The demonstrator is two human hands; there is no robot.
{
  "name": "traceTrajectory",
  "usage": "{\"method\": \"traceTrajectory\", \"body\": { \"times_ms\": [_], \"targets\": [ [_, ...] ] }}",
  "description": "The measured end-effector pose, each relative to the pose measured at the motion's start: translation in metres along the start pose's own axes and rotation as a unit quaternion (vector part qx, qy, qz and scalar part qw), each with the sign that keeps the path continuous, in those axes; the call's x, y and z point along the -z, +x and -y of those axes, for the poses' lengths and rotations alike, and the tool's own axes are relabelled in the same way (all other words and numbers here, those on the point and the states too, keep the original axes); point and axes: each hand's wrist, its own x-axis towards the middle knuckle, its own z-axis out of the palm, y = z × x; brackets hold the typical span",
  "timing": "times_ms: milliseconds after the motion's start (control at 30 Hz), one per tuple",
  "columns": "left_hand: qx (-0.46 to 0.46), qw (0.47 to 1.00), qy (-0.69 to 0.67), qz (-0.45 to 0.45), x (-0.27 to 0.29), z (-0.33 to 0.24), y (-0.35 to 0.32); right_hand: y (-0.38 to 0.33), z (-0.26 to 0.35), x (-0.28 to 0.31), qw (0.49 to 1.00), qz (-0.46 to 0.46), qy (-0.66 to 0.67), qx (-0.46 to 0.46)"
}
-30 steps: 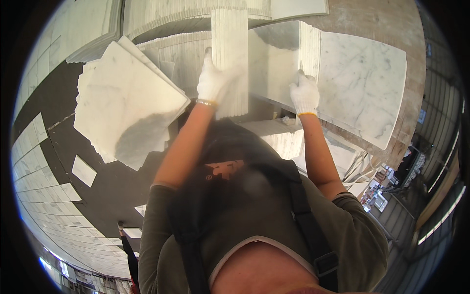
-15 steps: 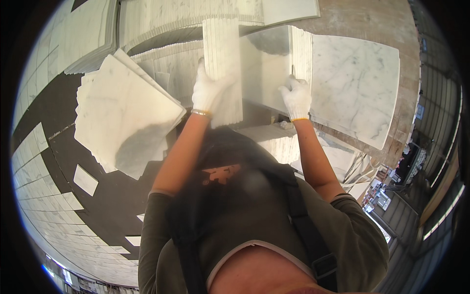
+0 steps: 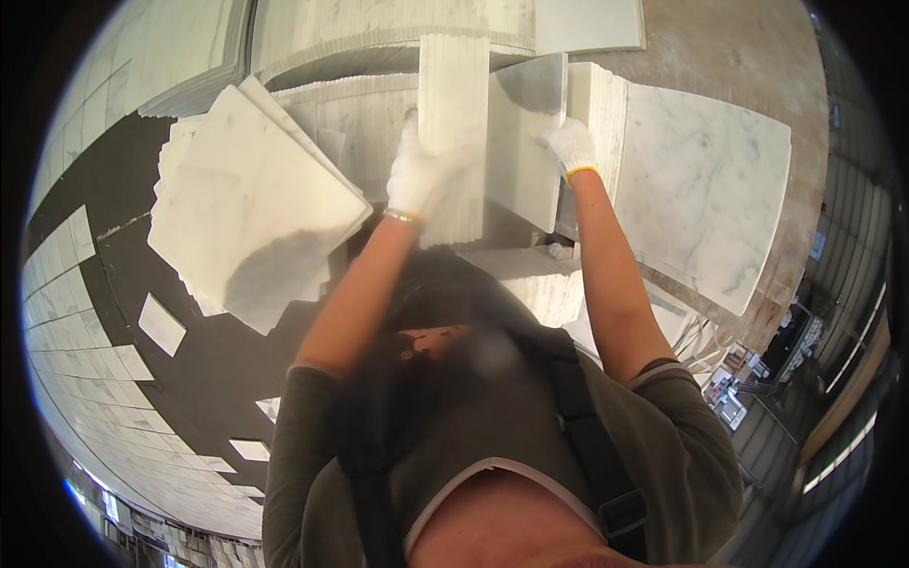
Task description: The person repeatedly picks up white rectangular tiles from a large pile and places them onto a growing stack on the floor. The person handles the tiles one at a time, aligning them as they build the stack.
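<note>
Wearing a white knit glove, my left hand (image 3: pixel 418 177) is wrapped round the near left side of a row of upright pale marble tiles (image 3: pixel 454 104), its thumb along the left edge. My gloved right hand (image 3: pixel 570 150) grips the right edge of a single grey-veined marble tile (image 3: pixel 524 142), thumb on its face and the other fingers mostly hidden behind. That tile stands tilted between the left row and another row of upright tiles (image 3: pixel 611 123). Against the right row rests a large veined tile (image 3: pixel 705 180), face up.
A fanned pile of marble tiles (image 3: pixel 256 199) lies to the left on a dark surface (image 3: pixel 204 327). Long tile rows (image 3: pixel 379 24) stand at the back. A wooden board (image 3: pixel 739 57) spans the right rear. Loose small tiles (image 3: pixel 161 325) lie lower left.
My right hand has moved up to the grey-veined tile's edge. The tile has swung away from the right row toward the left one. My left hand keeps its hold on its row.
</note>
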Motion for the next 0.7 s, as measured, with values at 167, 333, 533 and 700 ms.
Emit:
{"method": "traceTrajectory", "body": {
  "times_ms": [167,333,533,700],
  "targets": [
    [0.005,1.000,0.009,0.004,0.004,-0.005,-0.002,-0.026,-0.008,0.040,0.989,0.031,0.127,0.066],
    [0.000,1.000,0.006,0.011,0.008,-0.014,-0.007,-0.102,-0.003,0.155,0.942,0.072,0.322,0.067],
    [0.026,0.998,-0.018,0.050,0.017,-0.027,-0.011,-0.194,0.032,0.265,0.942,-0.051,0.317,0.096],
    [-0.031,0.998,0.003,0.053,0.009,-0.011,-0.006,-0.215,0.072,0.283,0.897,-0.097,0.354,0.246]
  ]
}}
